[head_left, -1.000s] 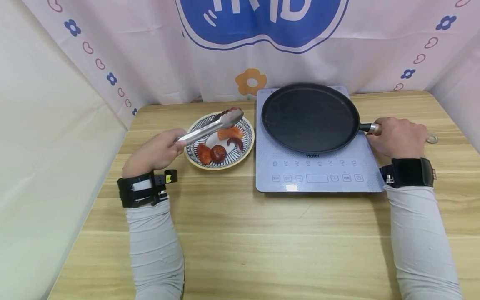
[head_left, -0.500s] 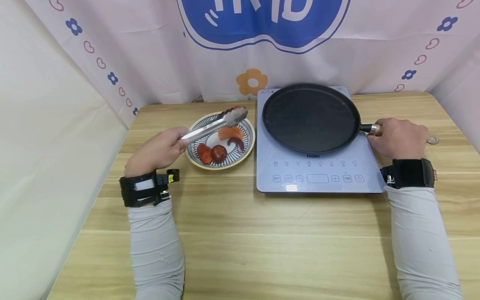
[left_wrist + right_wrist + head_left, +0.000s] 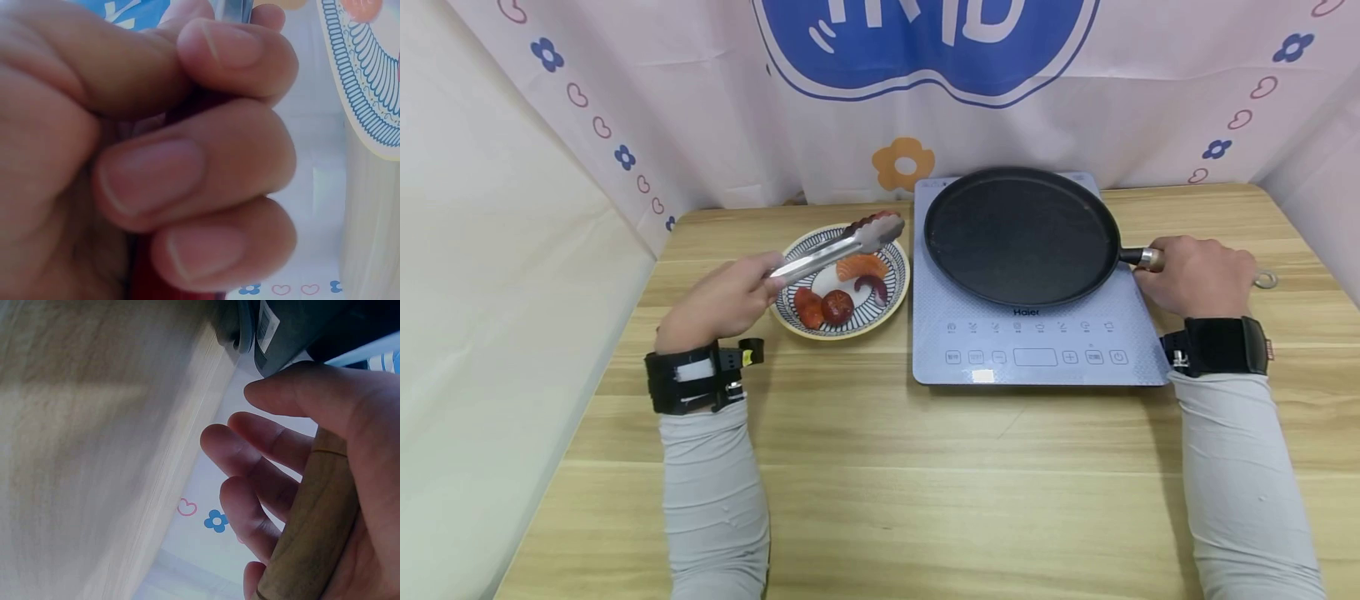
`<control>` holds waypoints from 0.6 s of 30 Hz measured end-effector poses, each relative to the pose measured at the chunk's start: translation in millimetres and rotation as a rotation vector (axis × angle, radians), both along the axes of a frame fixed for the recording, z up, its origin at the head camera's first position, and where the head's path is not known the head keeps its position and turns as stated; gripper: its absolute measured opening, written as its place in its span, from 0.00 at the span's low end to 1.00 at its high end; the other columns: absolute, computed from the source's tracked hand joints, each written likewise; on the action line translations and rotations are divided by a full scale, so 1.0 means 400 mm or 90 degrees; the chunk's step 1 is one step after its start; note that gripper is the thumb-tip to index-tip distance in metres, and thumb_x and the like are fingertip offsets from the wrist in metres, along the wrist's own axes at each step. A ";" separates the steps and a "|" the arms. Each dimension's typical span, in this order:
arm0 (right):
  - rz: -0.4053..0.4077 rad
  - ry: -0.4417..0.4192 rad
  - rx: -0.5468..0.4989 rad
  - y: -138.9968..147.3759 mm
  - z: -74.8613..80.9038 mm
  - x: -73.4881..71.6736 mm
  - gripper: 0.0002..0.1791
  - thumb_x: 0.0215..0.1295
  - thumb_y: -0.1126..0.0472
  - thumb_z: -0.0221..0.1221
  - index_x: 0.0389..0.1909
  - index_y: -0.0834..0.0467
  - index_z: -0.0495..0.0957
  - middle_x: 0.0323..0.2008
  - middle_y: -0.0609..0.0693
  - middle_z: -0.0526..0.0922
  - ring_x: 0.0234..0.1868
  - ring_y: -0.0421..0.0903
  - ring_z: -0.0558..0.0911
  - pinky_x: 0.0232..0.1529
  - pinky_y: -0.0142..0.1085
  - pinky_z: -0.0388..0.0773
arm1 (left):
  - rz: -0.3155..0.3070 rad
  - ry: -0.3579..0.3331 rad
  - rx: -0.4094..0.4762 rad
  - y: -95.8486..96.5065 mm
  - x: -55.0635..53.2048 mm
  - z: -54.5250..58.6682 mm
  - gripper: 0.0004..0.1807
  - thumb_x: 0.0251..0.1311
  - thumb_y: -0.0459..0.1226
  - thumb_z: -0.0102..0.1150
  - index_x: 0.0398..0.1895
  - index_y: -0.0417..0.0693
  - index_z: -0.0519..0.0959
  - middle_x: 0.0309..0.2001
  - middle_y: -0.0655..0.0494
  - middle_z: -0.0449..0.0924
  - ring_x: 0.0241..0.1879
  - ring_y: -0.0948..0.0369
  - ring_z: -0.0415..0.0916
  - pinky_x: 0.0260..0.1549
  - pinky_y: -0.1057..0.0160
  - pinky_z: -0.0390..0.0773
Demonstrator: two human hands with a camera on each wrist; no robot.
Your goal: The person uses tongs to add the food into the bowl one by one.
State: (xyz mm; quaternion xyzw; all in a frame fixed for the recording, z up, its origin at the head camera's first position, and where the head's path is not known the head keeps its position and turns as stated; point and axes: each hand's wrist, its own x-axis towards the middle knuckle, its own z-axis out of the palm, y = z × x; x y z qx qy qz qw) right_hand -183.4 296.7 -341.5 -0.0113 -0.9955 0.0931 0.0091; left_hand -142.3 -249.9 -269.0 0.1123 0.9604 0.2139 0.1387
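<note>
My left hand point(image 3: 730, 296) grips a pair of metal tongs point(image 3: 820, 258), held above a patterned plate point(image 3: 786, 321). At the tongs' tips shows a dark red piece of food point(image 3: 867, 220), partly hidden by the metal. On the plate lie an orange slice point(image 3: 861, 267), a purple curled piece point(image 3: 874, 287), a round dark red piece point(image 3: 837, 307) and a reddish piece point(image 3: 808, 308). The left wrist view shows the fingers point(image 3: 212, 162) curled round a red grip. My right hand point(image 3: 1198, 271) holds the wooden handle point(image 3: 319, 512) of a flat black frying pan point(image 3: 1022, 237).
Beneath the pan is a pale induction cooker point(image 3: 940, 333) with touch controls along its front. Plate and cooker stand close together on a wooden table point(image 3: 962, 492). A printed curtain point(image 3: 715, 100) hangs along the table's back edge.
My left hand has shifted slightly to the right, bringing the tongs and the dark red food towards the plate's right rim. The right hand and the pan look still.
</note>
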 end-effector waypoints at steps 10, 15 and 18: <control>0.000 0.000 0.005 0.002 -0.001 -0.002 0.12 0.65 0.52 0.63 0.30 0.57 0.80 0.20 0.56 0.78 0.27 0.63 0.77 0.30 0.59 0.66 | -0.006 0.002 -0.007 0.014 -0.004 0.001 0.12 0.82 0.36 0.45 0.58 0.43 0.76 0.44 0.42 0.81 0.34 0.53 0.74 0.33 0.56 0.75; 0.001 0.000 0.003 0.001 0.000 -0.001 0.12 0.65 0.52 0.63 0.29 0.57 0.79 0.20 0.56 0.78 0.28 0.63 0.77 0.30 0.59 0.67 | -0.007 0.000 -0.014 0.019 -0.006 0.000 0.13 0.82 0.38 0.45 0.59 0.43 0.75 0.46 0.42 0.82 0.36 0.53 0.75 0.34 0.56 0.76; 0.002 0.000 0.001 0.001 0.000 -0.001 0.13 0.66 0.52 0.64 0.29 0.58 0.79 0.20 0.56 0.78 0.28 0.63 0.78 0.31 0.59 0.66 | -0.010 0.003 -0.018 0.023 -0.008 -0.003 0.13 0.83 0.39 0.45 0.59 0.43 0.75 0.45 0.42 0.82 0.35 0.53 0.75 0.34 0.56 0.76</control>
